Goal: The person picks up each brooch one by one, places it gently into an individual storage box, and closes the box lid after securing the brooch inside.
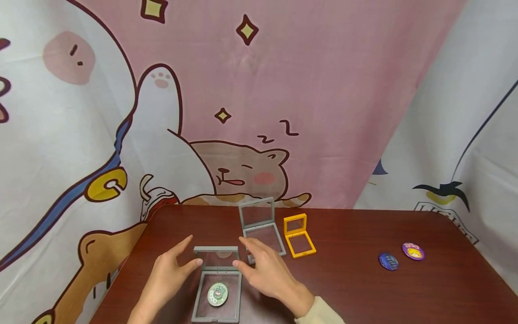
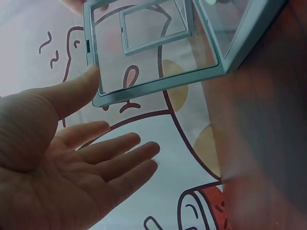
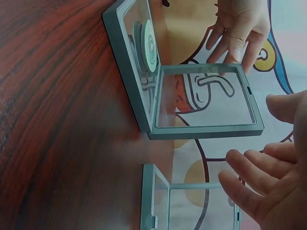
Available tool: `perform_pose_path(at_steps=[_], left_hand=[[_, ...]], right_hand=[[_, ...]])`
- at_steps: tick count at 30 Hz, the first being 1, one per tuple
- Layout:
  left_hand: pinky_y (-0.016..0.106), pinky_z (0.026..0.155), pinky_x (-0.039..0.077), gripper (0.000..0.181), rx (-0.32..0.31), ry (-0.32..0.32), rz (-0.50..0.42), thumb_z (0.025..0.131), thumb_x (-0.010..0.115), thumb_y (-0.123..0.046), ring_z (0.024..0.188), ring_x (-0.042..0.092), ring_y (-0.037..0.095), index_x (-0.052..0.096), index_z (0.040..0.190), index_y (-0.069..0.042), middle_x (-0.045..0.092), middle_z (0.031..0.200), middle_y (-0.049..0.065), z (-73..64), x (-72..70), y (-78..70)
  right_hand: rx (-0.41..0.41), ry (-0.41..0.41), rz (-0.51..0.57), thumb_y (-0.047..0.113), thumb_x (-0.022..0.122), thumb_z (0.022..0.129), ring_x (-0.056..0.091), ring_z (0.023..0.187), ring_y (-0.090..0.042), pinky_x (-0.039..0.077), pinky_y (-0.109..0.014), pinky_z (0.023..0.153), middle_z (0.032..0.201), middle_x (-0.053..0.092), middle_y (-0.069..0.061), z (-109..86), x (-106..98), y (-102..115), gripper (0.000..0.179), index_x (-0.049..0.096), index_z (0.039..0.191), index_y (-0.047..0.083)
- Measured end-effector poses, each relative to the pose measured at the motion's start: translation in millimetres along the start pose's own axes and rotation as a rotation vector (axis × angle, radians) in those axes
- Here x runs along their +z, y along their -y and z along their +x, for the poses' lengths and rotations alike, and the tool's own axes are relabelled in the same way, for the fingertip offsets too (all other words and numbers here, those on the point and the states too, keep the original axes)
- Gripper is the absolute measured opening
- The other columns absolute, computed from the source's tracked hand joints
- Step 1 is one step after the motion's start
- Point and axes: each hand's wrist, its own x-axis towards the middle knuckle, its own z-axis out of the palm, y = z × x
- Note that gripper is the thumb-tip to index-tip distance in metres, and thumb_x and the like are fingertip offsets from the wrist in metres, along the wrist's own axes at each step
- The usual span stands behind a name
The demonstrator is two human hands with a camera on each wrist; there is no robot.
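"How was the left hand [image 1: 167,270] set?"

"Its fingers were apart and held nothing; the thumb was at the left edge of a raised lid [image 1: 216,249], though I couldn't tell whether it touched"

"And the right hand [image 1: 269,267]?"

"Fingers apart too, nothing in them, thumb just beside the lid's right edge, a pale sleeve [image 1: 321,312] behind the wrist"

"What was between them?"

"A grey case [image 1: 220,271], open on the near part of the worktop [image 1: 344,279], a round green badge [image 1: 217,294] lying in its base"

"The surface itself?"

"Dark red-brown, wood-grained, a little shiny. A second grey case [image 1: 259,225] stood open behind the right hand, a smaller yellow case [image 1: 295,232] to its right; farther right lay a blue badge [image 1: 388,261] and a purple badge [image 1: 413,251], near each other"

"And the room?"

"Pink cloth [image 1: 332,90] hung behind, printed with a sleeping bear [image 1: 247,168] and yellow stars [image 1: 247,30]; on the right hung white cloth [image 1: 493,54] with a dark bird shape [image 1: 445,189]"
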Motion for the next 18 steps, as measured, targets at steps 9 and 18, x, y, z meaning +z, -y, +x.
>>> perform_pose_path(at_steps=[9,18], left_hand=[[0.059,0.108,0.044,0.062,0.061,0.005,-0.031,0.092,0.082,-0.013,0.138,0.053,0.040,0.057,0.148,-0.002,0.057,0.149,0.020,2.0,8.0,2.3],[0.053,0.101,0.051,0.042,0.160,-0.088,-0.028,0.091,0.079,-0.002,0.124,0.065,0.035,0.071,0.132,-0.001,0.070,0.131,0.018,0.5,12.2,2.5]], right_hand=[[0.014,0.052,0.005,0.039,0.071,0.100,0.065,0.121,-0.023,0.055,-0.046,0.097,0.147,0.059,-0.011,0.2,4,5,0.061,0.055,0.150,0.009],[-0.018,0.036,0.046,0.030,0.070,0.103,0.065,0.109,-0.011,0.056,-0.034,0.089,0.136,0.066,-0.004,-0.8,8,3,0.049,0.060,0.146,0.007]])
